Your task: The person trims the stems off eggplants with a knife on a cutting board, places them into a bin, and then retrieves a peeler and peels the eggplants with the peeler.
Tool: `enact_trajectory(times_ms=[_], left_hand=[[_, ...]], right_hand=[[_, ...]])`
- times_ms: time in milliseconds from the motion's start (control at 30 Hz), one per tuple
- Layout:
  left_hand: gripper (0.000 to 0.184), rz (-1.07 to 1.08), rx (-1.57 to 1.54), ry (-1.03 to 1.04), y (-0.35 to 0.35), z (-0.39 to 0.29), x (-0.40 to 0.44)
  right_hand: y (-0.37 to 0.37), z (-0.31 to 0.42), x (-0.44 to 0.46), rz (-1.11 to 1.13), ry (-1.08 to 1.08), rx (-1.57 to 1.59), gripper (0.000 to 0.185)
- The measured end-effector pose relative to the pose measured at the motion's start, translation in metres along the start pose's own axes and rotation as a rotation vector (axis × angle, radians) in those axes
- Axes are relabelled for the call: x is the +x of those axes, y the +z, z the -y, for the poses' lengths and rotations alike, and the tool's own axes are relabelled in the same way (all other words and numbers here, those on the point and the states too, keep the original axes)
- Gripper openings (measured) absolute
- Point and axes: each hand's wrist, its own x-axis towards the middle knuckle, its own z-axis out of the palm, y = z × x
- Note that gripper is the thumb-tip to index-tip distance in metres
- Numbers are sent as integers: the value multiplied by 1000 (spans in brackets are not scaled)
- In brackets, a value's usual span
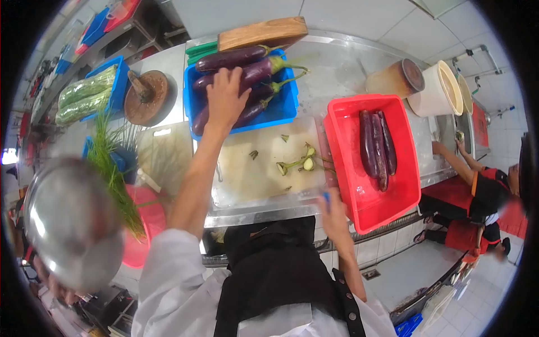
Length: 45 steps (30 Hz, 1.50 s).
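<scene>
The person's left hand (pixel 225 98) rested, fingers spread, on the glossy dark purple eggplants with green stems (pixel 230 58) heaped in a rectangular blue plastic bin (pixel 289 106); whether the fingers had closed on one could not be told. The right hand (pixel 335 219) was curled around a small, blurred blue object (pixel 326 196), just beside a deep, rectangular red plastic bin (pixel 359 210), in which three long, stemless dark purple eggplants (pixel 377 149) lay side by side. Between the bins, a pale rectangular cutting board (pixel 241 163) lay on the stainless steel counter (pixel 337 62), with cut green stem ends (pixel 308 163) scattered across it. A thick brown wooden block (pixel 261 33) stood just behind the blue bin, near the tiled wall.
</scene>
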Motion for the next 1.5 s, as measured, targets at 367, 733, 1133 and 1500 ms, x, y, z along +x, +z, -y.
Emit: enact_trajectory(times_ms=[367,733,1133,1500], left_hand=[[47,348,-67,-97,-65,-57,-151],[57,439,-156,-123,-26,-44,-207],[56,569,-153,-113,-21,-52,-208],[66,577,-31,15,-14,-59,-201]], right_hand=[[71,-24,2,57,135,-38,27],[74,28,-6,218,75,-198,27],[68,48,14,298,79,-429,27],[64,44,17,260,66,-422,26]])
